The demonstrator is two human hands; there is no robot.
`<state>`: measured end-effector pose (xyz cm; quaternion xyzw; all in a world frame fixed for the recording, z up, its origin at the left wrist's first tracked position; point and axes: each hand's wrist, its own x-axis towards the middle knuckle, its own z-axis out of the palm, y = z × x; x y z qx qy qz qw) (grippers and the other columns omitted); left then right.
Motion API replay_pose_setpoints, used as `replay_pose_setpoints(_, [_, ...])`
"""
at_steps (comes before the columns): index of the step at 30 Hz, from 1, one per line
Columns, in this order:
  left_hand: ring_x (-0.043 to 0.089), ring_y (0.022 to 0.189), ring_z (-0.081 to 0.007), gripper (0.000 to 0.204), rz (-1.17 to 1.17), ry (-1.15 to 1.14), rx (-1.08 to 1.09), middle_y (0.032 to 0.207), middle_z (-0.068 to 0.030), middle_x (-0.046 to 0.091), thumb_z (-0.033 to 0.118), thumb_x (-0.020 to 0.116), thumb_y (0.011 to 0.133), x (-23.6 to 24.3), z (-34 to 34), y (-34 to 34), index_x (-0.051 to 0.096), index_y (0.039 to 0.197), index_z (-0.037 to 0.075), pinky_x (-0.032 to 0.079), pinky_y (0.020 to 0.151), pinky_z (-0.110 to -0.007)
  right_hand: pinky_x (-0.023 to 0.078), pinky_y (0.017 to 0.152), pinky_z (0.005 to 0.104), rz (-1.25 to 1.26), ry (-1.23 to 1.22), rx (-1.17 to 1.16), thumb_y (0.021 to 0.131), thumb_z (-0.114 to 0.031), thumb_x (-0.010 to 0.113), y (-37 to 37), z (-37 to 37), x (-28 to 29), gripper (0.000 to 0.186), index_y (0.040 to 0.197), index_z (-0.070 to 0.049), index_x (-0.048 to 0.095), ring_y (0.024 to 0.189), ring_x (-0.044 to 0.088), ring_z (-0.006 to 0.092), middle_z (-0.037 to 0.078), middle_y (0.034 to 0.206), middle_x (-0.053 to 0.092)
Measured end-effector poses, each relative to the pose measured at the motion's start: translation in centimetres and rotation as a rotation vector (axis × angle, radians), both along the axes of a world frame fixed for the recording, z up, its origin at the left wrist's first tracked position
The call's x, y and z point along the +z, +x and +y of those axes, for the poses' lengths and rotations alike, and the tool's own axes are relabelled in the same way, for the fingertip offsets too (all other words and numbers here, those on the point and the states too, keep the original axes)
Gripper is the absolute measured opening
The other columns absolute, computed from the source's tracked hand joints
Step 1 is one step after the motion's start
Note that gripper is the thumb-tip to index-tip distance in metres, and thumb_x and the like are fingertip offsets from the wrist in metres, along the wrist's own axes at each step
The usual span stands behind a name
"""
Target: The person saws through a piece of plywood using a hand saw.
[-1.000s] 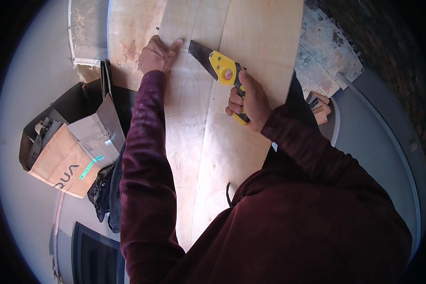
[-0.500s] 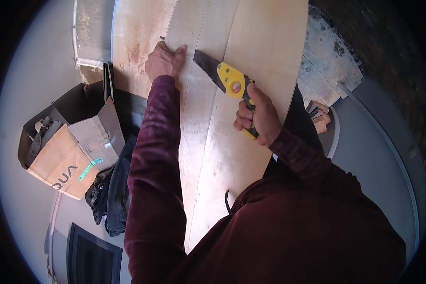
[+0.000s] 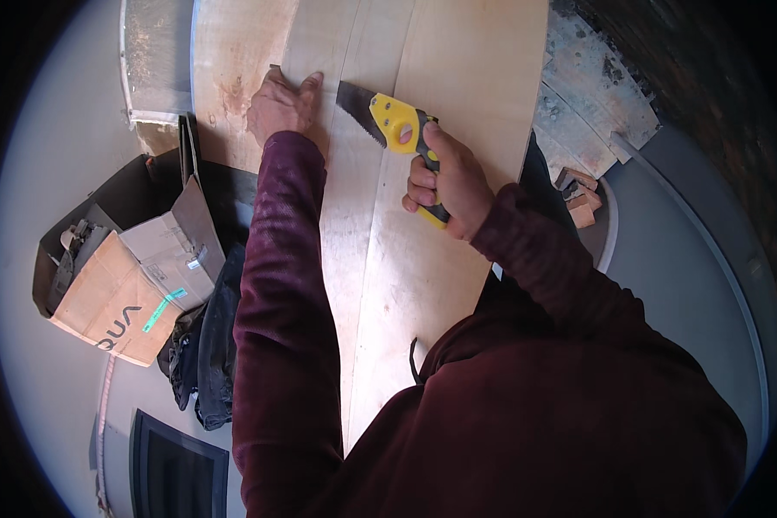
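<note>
A long pale plywood sheet point(image 3: 449, 78) stretches away from me, with a thin line along its length. My left hand point(image 3: 282, 105) is on the sheet's left edge, its thumb on top and its other fingers bent over the edge. A small dark piece sticks out past those fingers, its kind unclear. In my right hand point(image 3: 453, 181) is a handsaw point(image 3: 393, 123) with a yellow and black handle and a short dark blade. The blade points up and left over the sheet, toward my left thumb. Whether its teeth touch the wood I cannot tell.
Another wooden panel point(image 3: 229, 52) lies along the left. An open cardboard box point(image 3: 116, 293) holding tools stands at the left, dark cloth point(image 3: 218, 345) beside it. On the right are stained boards point(image 3: 583, 104), wood offcuts point(image 3: 583, 203) and a curved pipe point(image 3: 708, 216).
Both hands and the saw appear slightly farther up and left in the view. The whole scene has shifted a little too. My grip on the saw is the same.
</note>
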<state>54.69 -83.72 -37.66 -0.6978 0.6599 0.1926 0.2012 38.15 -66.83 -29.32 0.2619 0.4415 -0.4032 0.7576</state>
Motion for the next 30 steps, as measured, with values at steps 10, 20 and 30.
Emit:
replay_pose_setpoints(10, [0.068, 0.096, -0.0367, 0.049, 0.012, -0.007, -0.050, 0.096, -0.0173, 0.072, 0.050, 0.074, 0.079, 1.2, 0.9, -1.5, 0.066, 0.098, 0.006, 0.052, 0.088, -0.044, 0.043, 0.059, 0.0343, 0.054, 0.002, 0.038, 0.105, -0.043, 0.034, 0.8, 0.7, -1.1, 0.035, 0.103, -0.010, 0.047, 0.048, 0.032, 0.0108, -0.003, 0.057, 0.029])
replay_pose_setpoints(20, [0.068, 0.096, -0.0363, 0.050, 0.013, -0.012, 0.031, 0.095, -0.0173, 0.072, 0.051, 0.074, 0.078, 1.3, 0.1, -0.5, 0.066, 0.098, 0.006, 0.051, 0.087, -0.043, 0.043, 0.051, 0.0341, -0.033, -0.001, 0.028, 0.105, -0.043, 0.034, -5.6, 5.7, 7.5, 0.037, 0.106, -0.009, 0.048, 0.043, 0.033, 0.0109, -0.003, 0.054, 0.031])
replay_pose_setpoints(30, [0.068, 0.092, -0.0373, 0.043, 0.035, 0.066, -0.076, 0.094, -0.0189, 0.071, 0.041, 0.069, 0.086, 2.2, -0.1, 1.3, 0.062, 0.111, 0.006, 0.052, 0.083, -0.045, 0.052, 0.064, 0.0396, -0.019, -0.055, -0.018, 0.106, -0.045, 0.032, 2.9, 3.7, -2.0, 0.038, 0.109, -0.009, 0.047, 0.049, 0.041, 0.0134, 0.000, 0.061, 0.036])
